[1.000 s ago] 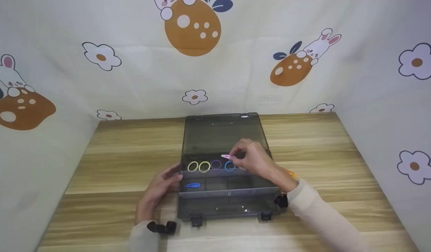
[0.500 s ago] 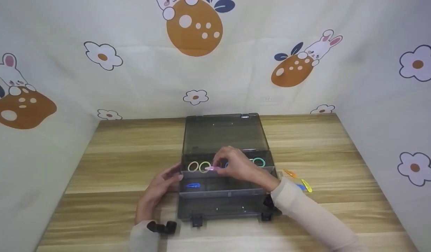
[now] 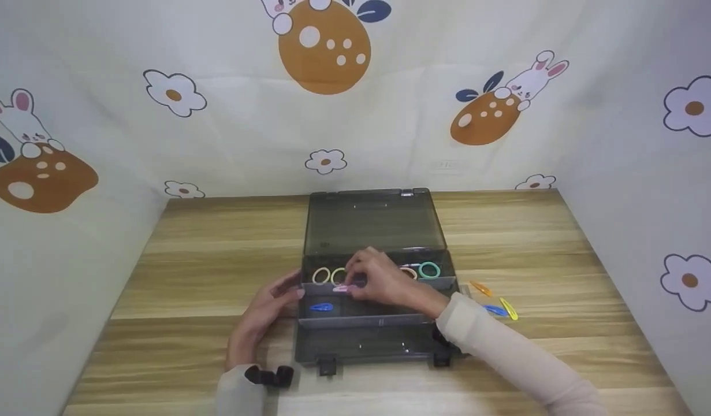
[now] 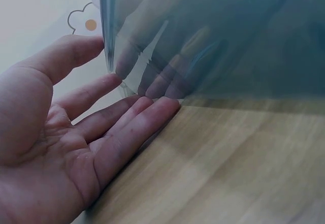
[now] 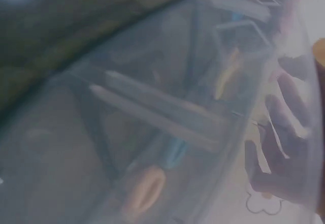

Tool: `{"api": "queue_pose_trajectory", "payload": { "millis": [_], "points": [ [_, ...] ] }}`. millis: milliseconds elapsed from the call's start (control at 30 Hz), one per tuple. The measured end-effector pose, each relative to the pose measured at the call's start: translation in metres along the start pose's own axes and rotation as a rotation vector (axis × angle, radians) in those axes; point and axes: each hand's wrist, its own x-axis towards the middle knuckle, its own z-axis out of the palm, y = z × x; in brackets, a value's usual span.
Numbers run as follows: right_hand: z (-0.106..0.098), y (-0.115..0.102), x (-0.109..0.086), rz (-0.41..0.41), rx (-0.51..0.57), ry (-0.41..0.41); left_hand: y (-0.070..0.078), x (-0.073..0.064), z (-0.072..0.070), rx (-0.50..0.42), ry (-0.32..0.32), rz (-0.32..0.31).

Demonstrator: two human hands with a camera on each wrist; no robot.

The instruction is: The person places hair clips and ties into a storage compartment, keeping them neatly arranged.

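In the head view my right hand [image 3: 381, 280] pinches a pink hair clip [image 3: 339, 288] between thumb and fingers, over the middle row of a smoky see-through compartment box [image 3: 375, 222]. A blue hair clip [image 3: 322, 308] lies in that row's left compartment. The back row holds several ring-shaped hair ties, among them a yellow one [image 3: 313, 276] and a green one [image 3: 429, 278]; my right hand hides some. My left hand [image 3: 268, 300] rests against the box's left side, its extended fingers [image 4: 127, 137] touching the wall in the left wrist view. The right wrist view is hazy, through the plastic.
Right of the box, an orange hair clip [image 3: 481, 288], a blue one [image 3: 495, 310] and a yellow one [image 3: 509, 308] lie on the wooden table [image 3: 540, 248]. The box's lid leans back, raised. A patterned curtain [image 3: 245, 133] surrounds the table.
My right hand has carried the pink hair clip left and toward the front, from above the back row to the middle row. The left hand stays at the box's side.
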Motion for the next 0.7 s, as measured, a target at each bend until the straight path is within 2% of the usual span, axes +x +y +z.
{"api": "queue_pose_trajectory", "payload": {
  "millis": [267, 433, 700],
  "points": [
    [0.011, 0.001, -0.005, -0.088, -0.058, 0.068, 0.001, 0.0, 0.002, -0.002, 0.009, -0.001],
    [0.019, 0.001, -0.008, -0.145, -0.128, 0.045, 0.001, -0.001, 0.001, 0.0, 0.013, -0.007],
    [0.026, -0.002, -0.007, -0.083, -0.24, 0.014, 0.001, -0.001, 0.0, 0.02, 0.003, -0.016]
  ]
}}
